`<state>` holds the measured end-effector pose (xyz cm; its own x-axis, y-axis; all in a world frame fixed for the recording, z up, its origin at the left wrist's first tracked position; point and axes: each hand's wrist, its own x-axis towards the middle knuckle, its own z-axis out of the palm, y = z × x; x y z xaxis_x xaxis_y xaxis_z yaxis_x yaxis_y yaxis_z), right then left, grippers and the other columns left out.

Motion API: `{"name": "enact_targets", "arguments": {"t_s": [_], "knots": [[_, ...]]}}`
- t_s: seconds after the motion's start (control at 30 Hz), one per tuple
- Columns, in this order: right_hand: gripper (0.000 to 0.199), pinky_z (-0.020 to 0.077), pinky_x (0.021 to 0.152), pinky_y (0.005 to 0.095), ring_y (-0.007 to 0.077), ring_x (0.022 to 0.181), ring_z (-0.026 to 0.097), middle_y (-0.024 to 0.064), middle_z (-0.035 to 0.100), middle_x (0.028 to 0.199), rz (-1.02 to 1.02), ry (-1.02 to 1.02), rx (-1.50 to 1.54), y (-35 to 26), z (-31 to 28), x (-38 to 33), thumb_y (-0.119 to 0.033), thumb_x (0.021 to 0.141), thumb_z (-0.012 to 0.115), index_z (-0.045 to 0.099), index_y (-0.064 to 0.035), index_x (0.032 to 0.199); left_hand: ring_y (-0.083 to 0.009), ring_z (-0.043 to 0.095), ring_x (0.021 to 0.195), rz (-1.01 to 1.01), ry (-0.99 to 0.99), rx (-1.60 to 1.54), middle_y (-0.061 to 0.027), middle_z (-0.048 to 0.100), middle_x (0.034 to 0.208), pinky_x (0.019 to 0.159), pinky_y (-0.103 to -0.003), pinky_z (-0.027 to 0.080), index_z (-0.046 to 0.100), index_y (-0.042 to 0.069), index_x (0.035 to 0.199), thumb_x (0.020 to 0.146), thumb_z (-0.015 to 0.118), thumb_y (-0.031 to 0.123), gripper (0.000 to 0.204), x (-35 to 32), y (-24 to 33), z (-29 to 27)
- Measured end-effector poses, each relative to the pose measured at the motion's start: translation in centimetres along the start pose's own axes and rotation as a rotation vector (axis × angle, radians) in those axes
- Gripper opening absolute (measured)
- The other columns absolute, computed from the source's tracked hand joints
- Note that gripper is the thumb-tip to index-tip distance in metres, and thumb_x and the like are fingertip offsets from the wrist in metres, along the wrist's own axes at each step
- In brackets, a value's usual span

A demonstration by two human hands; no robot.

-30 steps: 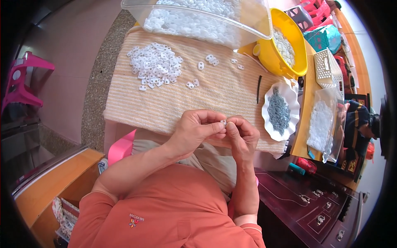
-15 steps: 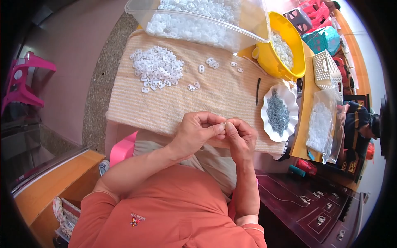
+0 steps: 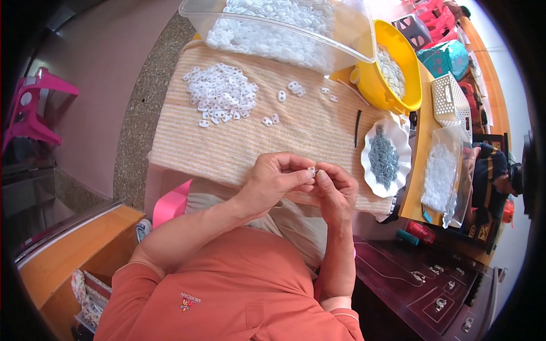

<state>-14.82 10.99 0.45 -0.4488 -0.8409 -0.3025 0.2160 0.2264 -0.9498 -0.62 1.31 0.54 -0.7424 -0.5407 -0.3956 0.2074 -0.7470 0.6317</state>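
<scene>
At the near edge of the counter [image 3: 239, 153], over the lap, both hands meet. Change over the last second: almost none at the hands; they hold the same pinch in the same spot, while the view has slid a little so the tub and bowl sit lower in frame. Judgement: the fitting work on one piece is still under way, not finished. Left hand [image 3: 277, 181]: fingers curled in, thumb and forefinger tips closed on a small white plastic piece [image 3: 311, 170]. Right hand [image 3: 336, 190]: likewise curled, fingertips pressed to the same piece from the other side; whether it also holds a second part, cannot tell, too small. The piece is off the striped mat, held between the two hands. Farther out on the mat: a heap of white plastic pieces [image 3: 220, 95], with a few strays [image 3: 291, 90] lying apart from it. Beyond, a clear tub [image 3: 341, 40] full of the same pieces. To the right, a yellow bowl [image 3: 372, 85], a white scalloped dish [image 3: 398, 165] holding small grey parts, and a clear bag [image 3: 441, 176] of white pieces.
</scene>
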Motion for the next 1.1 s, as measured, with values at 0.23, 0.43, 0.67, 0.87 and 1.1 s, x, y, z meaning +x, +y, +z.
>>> {"name": "enact_targets", "arguments": {"t_s": [0.23, 0.43, 0.67, 0.87, 1.1], "knots": [[0.017, 0.0495, 0.072, 0.0234, 0.0106, 0.081, 0.061, 0.0057, 0.065, 0.091, -0.039, 0.002, -0.079, -0.3, 0.0, 0.0, -0.008, 0.088, 0.059, 0.062, 0.0027, 0.101, -0.0113, 0.064, 0.077, 0.016, -0.005, -0.014, -0.0086, 0.065, 0.092, 0.070, -0.021, 0.055, 0.061, -0.006, 0.104, 0.086, 0.064, 0.004, 0.020, 0.0, -0.1, 0.2], [0.013, 0.0484, 0.070, 0.0224, 0.0089, 0.078, 0.060, 0.0029, 0.065, 0.087, -0.122, 0.010, -0.201, -0.5, 0.3, 0.0, -0.008, 0.087, 0.058, 0.064, 0.0015, 0.094, -0.0105, 0.064, 0.077, 0.006, -0.011, 0.001, -0.0079, 0.065, 0.092, 0.069, -0.020, 0.054, 0.062, -0.005, 0.104, 0.087, 0.063, 0.004, 0.020, -0.1, 0.0, 0.1], [0.017, 0.0491, 0.069, 0.0262, 0.0110, 0.077, 0.062, 0.0045, 0.067, 0.081, -0.090, 0.048, -0.335, -0.1, 0.1, 0.2, -0.015, 0.085, 0.060, 0.066, -0.0010, 0.092, -0.0118, 0.065, 0.082, 0.004, -0.006, 0.025, -0.0077, 0.065, 0.093, 0.074, -0.026, 0.058, 0.062, -0.002, 0.103, 0.086, 0.064, 0.002, 0.018, -0.1, 0.0, 0.0], [0.024, 0.0504, 0.070, 0.0298, 0.0181, 0.077, 0.065, 0.0090, 0.068, 0.084, -0.115, 0.048, -0.443, 0.0, -0.5, 0.7, -0.023, 0.079, 0.063, 0.068, -0.0054, 0.093, -0.0114, 0.064, 0.083, 0.001, -0.010, -0.010, -0.0060, 0.065, 0.093, 0.075, -0.026, 0.058, 0.062, 0.000, 0.103, 0.086, 0.064, 0.002, 0.017, -0.2, 0.2, 0.1], [0.018, 0.0512, 0.068, 0.0236, 0.0125, 0.073, 0.063, 0.0082, 0.067, 0.083, -0.253, -0.085, -0.532, -1.8, -1.9, 1.6, -0.010, 0.088, 0.065, 0.064, 0.0050, 0.099, -0.0120, 0.065, 0.079, 0.008, -0.021, -0.072, -0.0056, 0.065, 0.090, 0.070, -0.026, 0.057, 0.063, 0.001, 0.102, 0.087, 0.063, 0.003, 0.015, -0.1, 0.8, -0.1]]}}
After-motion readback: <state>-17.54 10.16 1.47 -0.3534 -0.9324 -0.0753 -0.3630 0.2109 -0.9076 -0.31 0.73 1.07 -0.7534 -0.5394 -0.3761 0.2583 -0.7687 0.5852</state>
